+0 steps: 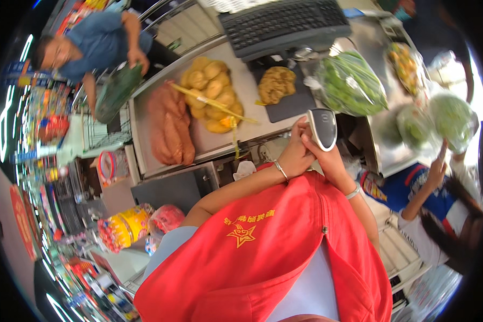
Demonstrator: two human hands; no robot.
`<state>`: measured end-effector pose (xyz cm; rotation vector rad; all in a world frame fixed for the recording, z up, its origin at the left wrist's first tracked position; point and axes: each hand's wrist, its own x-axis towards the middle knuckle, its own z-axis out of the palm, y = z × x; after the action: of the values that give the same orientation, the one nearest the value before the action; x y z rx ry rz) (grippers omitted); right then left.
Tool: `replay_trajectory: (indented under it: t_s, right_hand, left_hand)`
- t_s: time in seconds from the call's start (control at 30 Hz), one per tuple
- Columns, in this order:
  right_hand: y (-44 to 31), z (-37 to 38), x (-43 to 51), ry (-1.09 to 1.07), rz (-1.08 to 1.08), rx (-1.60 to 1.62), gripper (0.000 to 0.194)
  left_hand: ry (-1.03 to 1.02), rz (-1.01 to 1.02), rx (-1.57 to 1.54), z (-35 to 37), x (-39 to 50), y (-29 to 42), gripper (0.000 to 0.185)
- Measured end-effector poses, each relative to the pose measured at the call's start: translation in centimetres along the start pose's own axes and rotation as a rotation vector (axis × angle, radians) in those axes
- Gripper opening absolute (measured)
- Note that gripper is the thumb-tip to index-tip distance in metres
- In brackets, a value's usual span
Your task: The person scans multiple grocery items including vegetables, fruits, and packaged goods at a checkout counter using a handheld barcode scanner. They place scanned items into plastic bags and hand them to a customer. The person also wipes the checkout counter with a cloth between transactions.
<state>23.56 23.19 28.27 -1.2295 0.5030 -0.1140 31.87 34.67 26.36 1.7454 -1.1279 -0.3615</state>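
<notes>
A handheld barcode scanner point(323, 129), white-rimmed with a dark face, stands up at my clasped hands. My left hand point(297, 156) and my right hand point(326, 157) meet around its lower part; the grip is hidden between them. Beyond lie ginger point(276, 84) in a bag on a dark plate, a bag of potatoes point(215, 94) with a yellow tie across it, and reddish sweet potatoes point(171, 124) in a bag. Bagged leafy greens point(352, 84) lie right of the ginger.
A black keyboard point(283, 26) stands above the counter point(249, 116). At left, a person in blue holds a green winter melon point(118, 92) over a wire basket. At right, another person reaches to bagged round green vegetables point(453, 120). A yellow-labelled jar point(124, 227) stands lower left.
</notes>
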Motion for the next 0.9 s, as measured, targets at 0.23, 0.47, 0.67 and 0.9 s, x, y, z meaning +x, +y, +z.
replay_trajectory:
  t_s: [0.23,0.47,0.67,0.9]
  right_hand:
    - [0.1,4.0,2.9,0.040,0.187,-0.071,0.023]
    - [-2.1,7.5,5.4,0.040,0.096,-0.235,0.014]
    - [-3.1,16.6,14.1,-0.214,-0.284,-0.641,0.018]
    - [-3.6,28.3,28.0,-0.237,-0.024,-0.761,0.035]
  left_hand:
    - [-0.100,-0.256,-0.007,-8.9,-2.6,-3.2,0.071]
    - [0.427,-0.519,0.135,-25.1,-6.3,-12.2,0.057]
    - [0.562,-0.448,0.574,-33.4,-6.6,-17.8,0.045]
    - [0.361,-0.446,0.380,-28.4,-4.3,-19.6,0.051]
